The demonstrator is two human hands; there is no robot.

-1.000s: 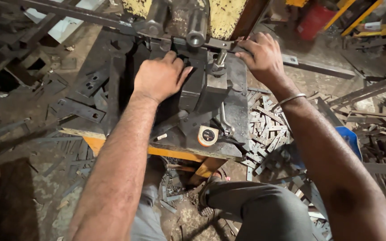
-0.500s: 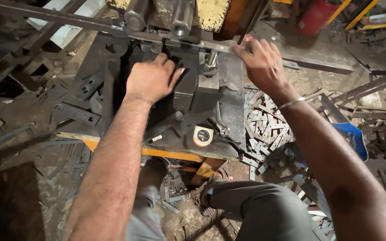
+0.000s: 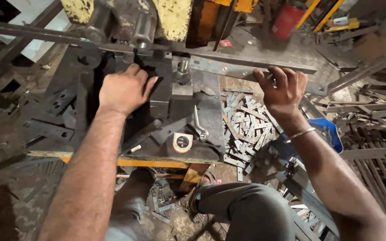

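Note:
A long flat steel bar [image 3: 228, 64] with punched holes lies across the bed of a yellow punching press [image 3: 175, 18]. My right hand [image 3: 281, 89] grips the bar near its right end, fingers curled over its top edge. My left hand [image 3: 123, 89] rests closed on the dark steel die block [image 3: 159, 96] below the press ram, touching the bar's left part. A metal bangle sits on my right wrist.
A tape measure [image 3: 182, 143] and a spanner [image 3: 198, 125] lie on the black work plate [image 3: 202, 154]. A heap of small punched steel strips [image 3: 246, 129] sits to the right. Scrap bars surround the bench; a red cylinder [image 3: 288, 20] stands behind. My knee [image 3: 246, 209] is below.
My right hand has slid rightward along the bar, away from the die. The left hand stays on the die block. The view has tilted up slightly toward the press.

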